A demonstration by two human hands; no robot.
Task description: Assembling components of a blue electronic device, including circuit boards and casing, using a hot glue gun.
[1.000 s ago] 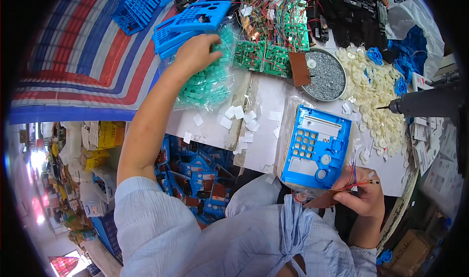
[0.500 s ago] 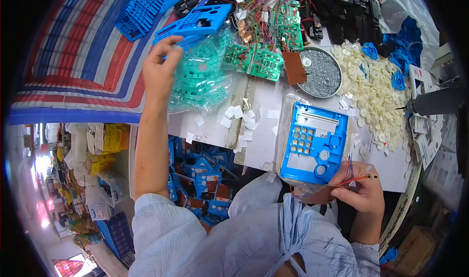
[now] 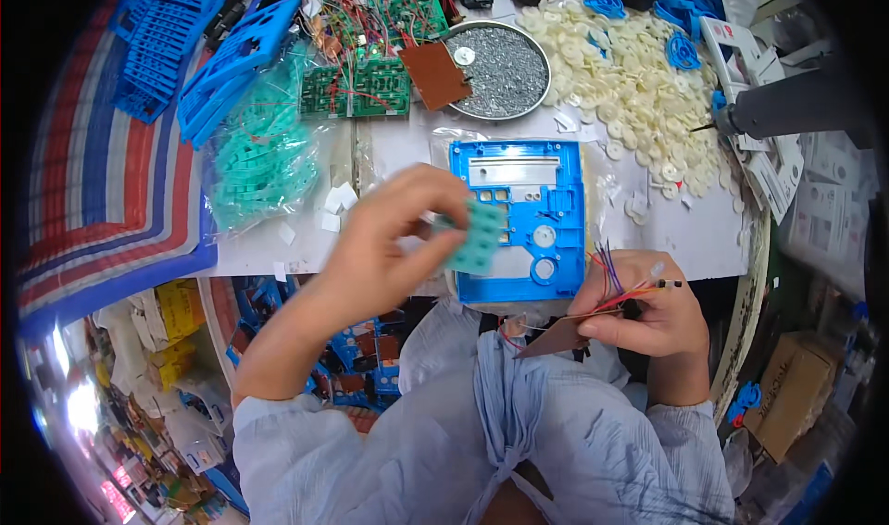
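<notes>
My left hand (image 3: 403,229) pinches a green rubber keypad (image 3: 479,238) over the left part of a blue plastic casing (image 3: 565,247). The casing lies open side up at the table's near edge, with square key holes, a slot and round openings. In my right hand (image 3: 639,312) is a brown circuit board (image 3: 554,336), held close to the casing's lower right corner. Red and dark wires run from the board past my fingers. Part of the casing's key holes is hidden behind the keypad and my left hand.
Green keypads fill a clear bag (image 3: 264,155) at the left, beside blue casings (image 3: 236,67). Wired circuit boards (image 3: 356,88) and a round tin of metal screws (image 3: 505,71) stand behind. White plastic discs (image 3: 611,81) heap up at right, near a dark tool (image 3: 796,104).
My left hand has come back from beside the bag, toward the right and nearer, and now holds a keypad over the casing. My right hand still holds the board. The head view has shifted.
</notes>
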